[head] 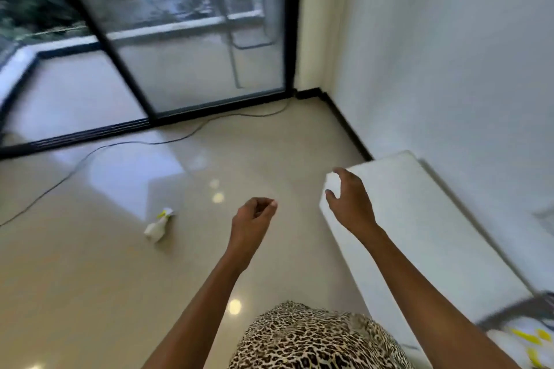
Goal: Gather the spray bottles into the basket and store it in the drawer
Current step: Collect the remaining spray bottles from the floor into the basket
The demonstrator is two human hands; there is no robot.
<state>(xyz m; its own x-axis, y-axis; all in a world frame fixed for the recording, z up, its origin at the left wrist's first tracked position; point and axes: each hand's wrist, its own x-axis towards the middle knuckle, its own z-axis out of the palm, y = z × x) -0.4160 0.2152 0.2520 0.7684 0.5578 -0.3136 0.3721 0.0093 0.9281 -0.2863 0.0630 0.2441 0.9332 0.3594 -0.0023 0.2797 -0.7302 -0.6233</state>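
Spray bottle (158, 226): we see one white bottle with a yellow-green trigger lying on its side on the floor (90, 278), well to the left of the white cabinet (419, 219) and apart from both hands.
Left hand (254, 216): we find it raised over the floor, just left of the cabinet's near corner, fingers curled loosely inward with the thumb against them; it grips nothing.
Right hand (350, 201): we find it over the cabinet's front left corner, fingers and thumb spread apart in an open claw, holding nothing; whether it touches the top we cannot tell.
Basket (521, 308): we make out a dark, blurred rim at the cabinet's near end, with white-and-yellow shapes (527, 341) beside it; too blurred to identify.
Cable (105, 150): a thin dark line runs across the floor, from far left of the cabinet toward the sliding glass door (195, 39).
Garment (314, 338): leopard print, directly below the hands.
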